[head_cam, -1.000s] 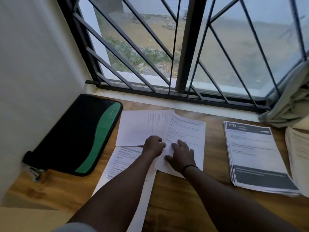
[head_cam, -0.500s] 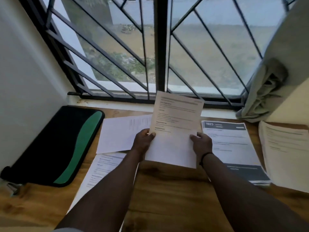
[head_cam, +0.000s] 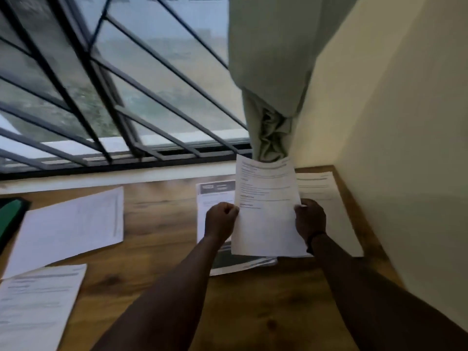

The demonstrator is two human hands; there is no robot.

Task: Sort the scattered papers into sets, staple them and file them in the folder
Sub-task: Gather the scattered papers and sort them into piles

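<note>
At the far left edge of your wooden worktop (head_cam: 162, 252) sits a corner of the black-and-green folder (head_cam: 10, 214), flat against the wood. Just beside it lies a blank-looking sheet (head_cam: 73, 224), and nearer you, at the lower left, a printed page (head_cam: 38, 305) partly overlapped by that sheet's corner. Past a bare strip of wood, your left hand (head_cam: 220, 219) pinches the left edge of the held page (head_cam: 267, 214), fingers curled into a loose fist with the thumb on top. That page stands lifted off the worktop, its text facing you, its top edge reaching up against the bunched curtain (head_cam: 273, 97). Under it lies the stack with a dark header band (head_cam: 215, 191), mostly hidden by the page and your forearm. Your right hand (head_cam: 310, 219) grips the page's right edge, fingers wrapped behind it. Beneath that hand another printed sheet (head_cam: 319, 188) rests near the wall (head_cam: 392, 148). The barred window (head_cam: 114, 84) runs along the back.
</note>
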